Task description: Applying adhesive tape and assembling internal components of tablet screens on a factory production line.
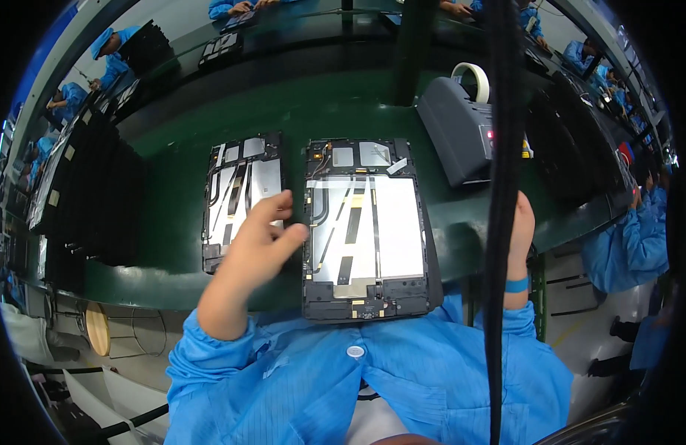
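Directly before me lies an opened tablet (399,230), its black frame and silver inside facing up, near the table's front edge. A second opened tablet (265,178) of the same kind lies to its left, partly covered by my left hand (257,248). That hand is over the gap between the two, thumb and forefinger apart, with nothing seen between them. My right hand (522,226) is raised at the right, below the tape dispenser and away from both tablets. A black strap hides part of it, so its fingers do not show clearly.
A grey tape dispenser (454,126) with a cream tape roll (473,80) stands at the back right. Stacks of dark panels line the left (90,185) and right (580,141) of the green table (165,285). A black strap (499,297) hangs across the view. People in blue work around.
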Demonstrator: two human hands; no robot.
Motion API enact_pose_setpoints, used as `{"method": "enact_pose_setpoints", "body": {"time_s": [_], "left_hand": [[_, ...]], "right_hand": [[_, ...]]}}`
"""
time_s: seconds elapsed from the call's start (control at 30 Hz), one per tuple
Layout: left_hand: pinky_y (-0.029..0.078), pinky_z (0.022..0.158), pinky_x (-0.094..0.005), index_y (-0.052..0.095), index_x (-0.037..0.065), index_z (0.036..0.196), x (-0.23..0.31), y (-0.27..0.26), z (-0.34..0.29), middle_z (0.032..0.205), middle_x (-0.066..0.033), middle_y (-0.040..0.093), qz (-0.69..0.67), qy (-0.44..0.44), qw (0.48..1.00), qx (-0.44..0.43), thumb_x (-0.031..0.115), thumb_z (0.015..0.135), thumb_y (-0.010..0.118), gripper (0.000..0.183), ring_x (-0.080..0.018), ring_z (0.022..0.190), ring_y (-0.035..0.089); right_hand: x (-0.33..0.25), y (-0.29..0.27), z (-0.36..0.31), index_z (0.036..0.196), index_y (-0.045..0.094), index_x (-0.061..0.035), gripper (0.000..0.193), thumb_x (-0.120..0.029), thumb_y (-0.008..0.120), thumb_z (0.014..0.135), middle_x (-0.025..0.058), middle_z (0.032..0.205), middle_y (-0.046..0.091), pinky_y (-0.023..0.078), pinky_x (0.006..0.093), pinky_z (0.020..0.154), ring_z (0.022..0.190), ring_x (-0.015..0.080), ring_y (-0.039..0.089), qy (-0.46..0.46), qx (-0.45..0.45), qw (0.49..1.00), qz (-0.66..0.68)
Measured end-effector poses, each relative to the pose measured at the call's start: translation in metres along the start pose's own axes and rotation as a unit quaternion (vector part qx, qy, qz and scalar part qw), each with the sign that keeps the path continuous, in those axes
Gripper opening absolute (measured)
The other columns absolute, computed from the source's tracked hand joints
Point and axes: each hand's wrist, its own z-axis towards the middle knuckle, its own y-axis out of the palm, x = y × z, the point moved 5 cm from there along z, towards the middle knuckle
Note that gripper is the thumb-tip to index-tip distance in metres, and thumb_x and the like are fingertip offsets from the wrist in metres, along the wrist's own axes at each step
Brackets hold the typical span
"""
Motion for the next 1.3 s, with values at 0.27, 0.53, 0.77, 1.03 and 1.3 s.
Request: {"method": "enact_pose_setpoints", "body": {"time_s": [0.27,0.53,0.77,1.03,1.3], "left_hand": [[0.035,0.103,-0.0323,-0.003,-0.006,0.146,0.009,0.062,-0.014,0.143,-0.0204,0.032,-0.283,-0.054,0.957,-0.042,0.011,0.088,0.052,0.081,-0.024,0.127,0.04],[0.015,0.113,-0.0387,-0.004,-0.012,0.143,0.004,0.078,-0.043,0.15,-0.0284,0.01,-0.166,0.017,0.984,-0.06,0.024,0.088,0.056,0.089,-0.0351,0.14,0.017],[0.035,0.102,-0.0392,0.035,-0.007,0.134,0.024,0.036,-0.027,0.13,-0.0247,0.044,-0.001,0.128,0.99,0.052,0.014,0.082,0.064,0.063,-0.0364,0.123,0.043],[0.046,0.073,-0.0391,0.066,0.002,0.095,0.044,0.026,0.004,0.087,-0.0104,0.059,0.254,0.233,0.928,0.14,0.013,0.073,0.07,0.025,-0.0297,0.083,0.057],[0.045,0.069,-0.0374,0.069,0.004,0.088,0.04,0.024,0.008,0.082,-0.0075,0.058,0.258,0.224,0.933,0.111,0.016,0.071,0.073,0.021,-0.0262,0.078,0.055]], "right_hand": [[-0.004,0.088,-0.08,0.141,0.024,-0.0072,0.06,-0.028,0.056,0.094,0.0144,0.146,0.032,0.02,0.0384,0.112,0.135,0.0258,0.031,0.019,-0.32,0.943,0.093],[-0.025,0.078,-0.105,0.142,0.021,-0.0023,0.067,-0.011,0.058,0.087,0.0138,0.146,0.03,0.021,0.0367,0.112,0.135,0.0251,0.03,0.062,-0.313,0.947,0.021],[-0.081,0.109,-0.057,0.102,0.061,-0.0033,0.026,-0.014,0.067,0.079,0.0149,0.113,0.057,0.042,0.0361,0.091,0.108,0.0278,0.055,-0.234,-0.339,0.874,-0.257],[-0.057,0.233,-0.036,0.111,0.06,-0.0067,0.031,-0.006,0.064,0.08,0.0091,0.098,0.062,0.048,0.0348,0.081,0.095,0.0247,0.058,-0.273,-0.474,0.759,-0.354],[-0.035,0.251,-0.029,0.107,0.062,-0.0076,0.029,-0.002,0.063,0.078,0.0092,0.089,0.065,0.046,0.0392,0.081,0.094,0.028,0.058,-0.348,-0.559,0.662,-0.358]]}}
